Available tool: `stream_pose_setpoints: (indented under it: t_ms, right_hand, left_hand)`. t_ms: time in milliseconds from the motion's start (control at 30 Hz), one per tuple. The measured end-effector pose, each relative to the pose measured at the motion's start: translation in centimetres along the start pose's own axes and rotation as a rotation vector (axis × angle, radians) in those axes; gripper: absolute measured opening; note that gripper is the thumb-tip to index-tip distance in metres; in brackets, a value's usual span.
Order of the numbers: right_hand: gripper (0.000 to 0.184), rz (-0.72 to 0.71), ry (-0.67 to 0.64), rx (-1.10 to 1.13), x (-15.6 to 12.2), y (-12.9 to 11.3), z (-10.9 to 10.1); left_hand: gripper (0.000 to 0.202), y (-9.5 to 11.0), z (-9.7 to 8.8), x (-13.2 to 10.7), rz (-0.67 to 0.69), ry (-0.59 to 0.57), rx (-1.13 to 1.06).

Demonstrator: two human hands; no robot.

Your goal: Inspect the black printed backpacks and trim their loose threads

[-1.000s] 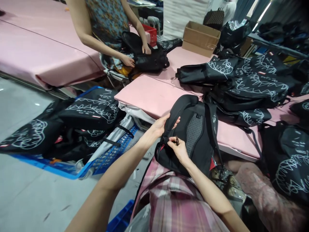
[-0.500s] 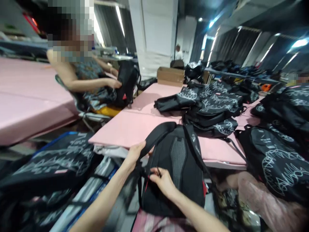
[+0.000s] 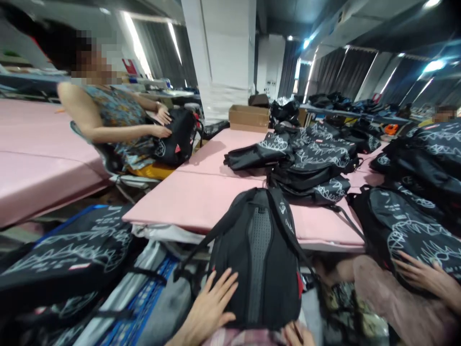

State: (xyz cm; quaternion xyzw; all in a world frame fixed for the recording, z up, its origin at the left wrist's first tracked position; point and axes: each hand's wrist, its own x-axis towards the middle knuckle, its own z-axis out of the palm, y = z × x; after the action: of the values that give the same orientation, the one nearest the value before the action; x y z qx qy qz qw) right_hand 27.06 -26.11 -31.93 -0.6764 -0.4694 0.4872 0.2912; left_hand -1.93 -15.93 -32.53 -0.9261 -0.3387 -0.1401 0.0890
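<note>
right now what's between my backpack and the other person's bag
Only bare pink table lies between the backpack and the bag, as the head view shows.

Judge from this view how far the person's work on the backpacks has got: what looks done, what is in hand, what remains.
Done, probably: backpacks stacked flat on the pink table. In hand: one black backpack upright at the lap, left hand flat on it, right hand at its lower edge. Left, likely: the heap in the blue crate.
</note>
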Motion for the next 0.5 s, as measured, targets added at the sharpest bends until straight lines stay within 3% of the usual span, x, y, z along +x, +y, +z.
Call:
stream_pose_setpoints:
  t_ms: [67, 167, 333, 500]
  right_hand:
    - [0.059, 0.013, 0.016, 0.005, -0.6, 0.3, 0.2]
    - [0.054, 0.009, 0.079, 0.093, -0.7, 0.4, 0.2]
    - [0.05, 0.093, 0.274, 0.322, 0.6, 0.2, -1.1]
    - [0.042, -0.069, 0.515, 0.318, 0.3, -0.4, -2.6]
  left_hand:
    - [0.079, 1.2, -0.3, 0.2, 0.064, -0.212, -0.157]
    - [0.07, 1.8, -0.8, 1.1, -0.097, -0.332, -0.303]
    - [0.05, 2.0, -1.6, 3.6, -0.313, -0.287, -0.747]
    - [0.026, 2.4, -2.9, 6.5, -0.507, -0.163, -0.963]
